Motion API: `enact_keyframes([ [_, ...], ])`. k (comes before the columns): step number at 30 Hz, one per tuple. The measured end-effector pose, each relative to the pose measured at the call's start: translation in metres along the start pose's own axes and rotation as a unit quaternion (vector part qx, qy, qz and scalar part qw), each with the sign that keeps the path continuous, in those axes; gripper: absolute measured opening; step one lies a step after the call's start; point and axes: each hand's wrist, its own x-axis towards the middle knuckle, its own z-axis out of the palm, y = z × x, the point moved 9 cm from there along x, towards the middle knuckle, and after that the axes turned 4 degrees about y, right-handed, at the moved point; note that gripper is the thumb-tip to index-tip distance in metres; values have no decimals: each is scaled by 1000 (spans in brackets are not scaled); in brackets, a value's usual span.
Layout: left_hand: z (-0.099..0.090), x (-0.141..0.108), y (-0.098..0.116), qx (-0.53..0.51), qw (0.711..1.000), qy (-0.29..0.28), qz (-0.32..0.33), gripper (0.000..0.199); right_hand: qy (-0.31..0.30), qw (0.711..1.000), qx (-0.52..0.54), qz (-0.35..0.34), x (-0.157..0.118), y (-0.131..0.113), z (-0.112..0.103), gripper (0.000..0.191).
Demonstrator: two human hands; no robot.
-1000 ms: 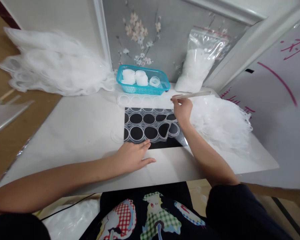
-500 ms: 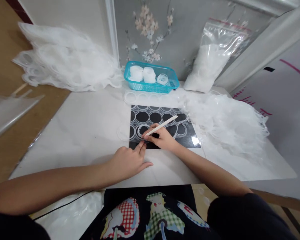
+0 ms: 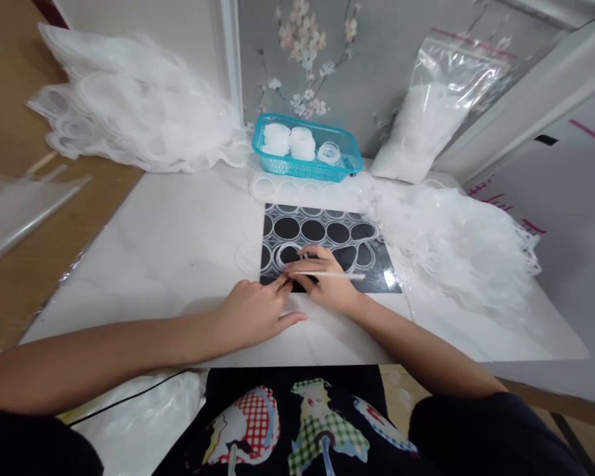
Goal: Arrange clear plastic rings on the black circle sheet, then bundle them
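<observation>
A slim white stick (image 3: 350,275) is pinched in my right hand (image 3: 332,284), lying nearly level over its fingers. Both hands meet at the lower edge of a translucent white sheet with round holes (image 3: 325,231), which lies on a black mat (image 3: 369,284). My left hand (image 3: 255,312) rests on the table with its index finger stretched to the sheet and its thumb spread apart. Beside my right fingertips is a white ring (image 3: 279,259) on the sheet's lower row. The stick's tip is hidden among the fingers.
A blue basket (image 3: 310,173) with rolled white rings stands behind the mat. Piles of white cut sheets lie at the left (image 3: 143,109) and right (image 3: 456,244). A clear zip bag (image 3: 421,125) of white pieces leans against the back wall. The white table (image 3: 193,231) extends around the mat.
The stick has swung from an upward slant to nearly level, its free end dropping to the right. My right hand has turned with it; my left hand stays nearly in place.
</observation>
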Motion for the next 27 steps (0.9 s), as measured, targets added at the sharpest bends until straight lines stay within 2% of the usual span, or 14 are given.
enact_keyframes([
  [3, -6, 2, -1, -14, 1000, 5, 3, 55, -34, 995, -69, -68, -3, -12, 8, 22],
  [5, -6, 3, -3, -23, 1000, 0, 0, 55, -34, 992, -101, -72, 14, -1, 3, 22],
  [7, -4, 3, -6, -34, 999, -12, -7, 55, 21, 992, -121, -25, 47, 25, -19, 22],
  [9, -2, 3, -8, -48, 999, -23, -10, 54, 152, 982, -102, 54, 79, 55, -58, 20],
  [10, -1, 3, -8, -55, 998, -24, -6, 54, 203, 973, -62, 91, 91, 67, -73, 19],
  [12, -1, 1, -6, -60, 998, -18, 5, 55, 247, 961, 21, 120, 103, 74, -83, 17],
  [14, -1, -2, -4, -44, 999, -12, 12, 59, 206, 972, 69, 93, 102, 57, -68, 15],
  [17, -1, -8, 0, 20, 1000, -8, 0, 65, 88, 991, 101, 28, 80, 19, -23, 11],
  [20, -5, -14, 6, 78, 997, 7, 2, 66, 3, 985, 173, 26, 57, 6, 10, 9],
  [22, -8, -17, 10, 93, 995, 19, 9, 63, -21, 975, 218, 43, 51, 10, 18, 10],
  [27, -11, -15, 2, 105, 994, 27, -15, 59, -19, 966, 238, 95, 53, 21, 16, 15],
])
